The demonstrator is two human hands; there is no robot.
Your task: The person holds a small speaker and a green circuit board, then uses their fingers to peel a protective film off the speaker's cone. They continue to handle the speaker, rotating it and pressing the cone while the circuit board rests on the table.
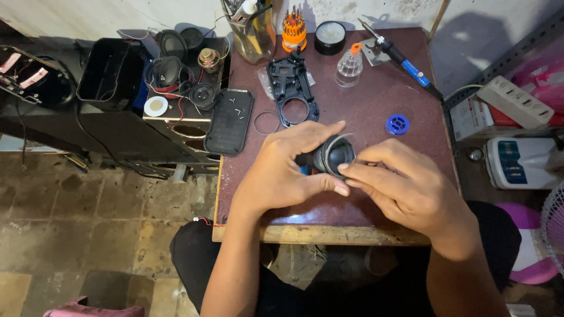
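Nearest, a small round black speaker driver was held above the near half of the dark red desk, gripped between both hands. The left hand was closed around its left side, thumb stretched underneath and fingers curled over the top. The right hand was pinched onto its right rim by fingertips and thumb, the thumb tips of the two hands almost touching below the driver.

Just beyond the hands, a thin wire ring was laid flat on the desk, beside a black plastic housing frame with a round opening. A small blue spool was set to the right, well apart from the frame. At the desk's left edge a black grille panel was placed, with a few small screws lying on it.

Farther back, a clear bottle with an orange cap, a blue-handled soldering iron, an orange screwdriver set and a round black tin were ranged near the wall. Loose speaker parts were heaped on a cabinet at the left.
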